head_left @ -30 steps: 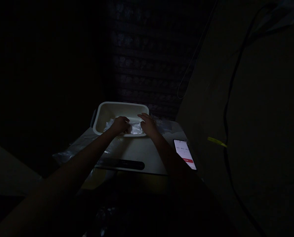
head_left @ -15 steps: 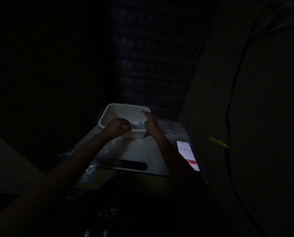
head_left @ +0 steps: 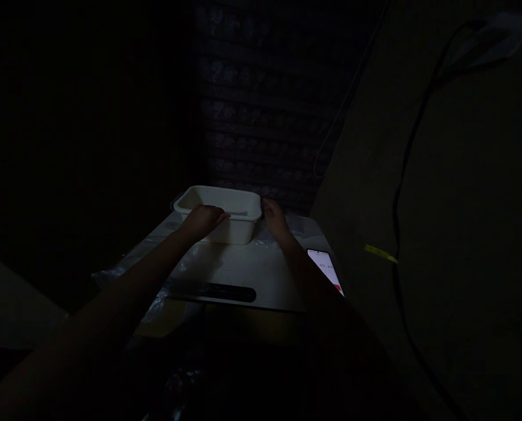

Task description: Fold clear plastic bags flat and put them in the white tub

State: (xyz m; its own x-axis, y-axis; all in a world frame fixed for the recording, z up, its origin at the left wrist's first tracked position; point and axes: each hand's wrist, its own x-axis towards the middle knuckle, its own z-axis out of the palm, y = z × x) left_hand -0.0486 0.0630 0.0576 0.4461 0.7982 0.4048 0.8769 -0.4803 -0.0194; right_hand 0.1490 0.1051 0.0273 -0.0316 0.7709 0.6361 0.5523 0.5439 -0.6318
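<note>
A white plastic tub [head_left: 230, 232] with rounded corners stands on a pale board [head_left: 225, 263]. Over its front rim lies my left hand [head_left: 204, 221], the fingers bent and drawn together at the edge; whether they pinch the rim or some film is too dark to see. Inside the tub, a bit of clear plastic [head_left: 238, 213] shows just above the front rim. My right hand [head_left: 276, 217] is beside the tub's right end, close to the rim, with its fingers partly stretched and slightly bent. I see nothing held in it.
To the right a lit phone [head_left: 324, 266] shows a running timer, partly behind my right forearm. Clear plastic wrap [head_left: 116, 272] spreads at the board's left edge. A dark slot [head_left: 232, 292] marks the board's front. On the right wall hangs a black cable [head_left: 396, 216] with a yellow tag [head_left: 380, 252].
My right hand has moved off the tub's right rim to just outside it. The clear plastic sits lower inside the tub. My left hand stays at the front rim, shifted slightly.
</note>
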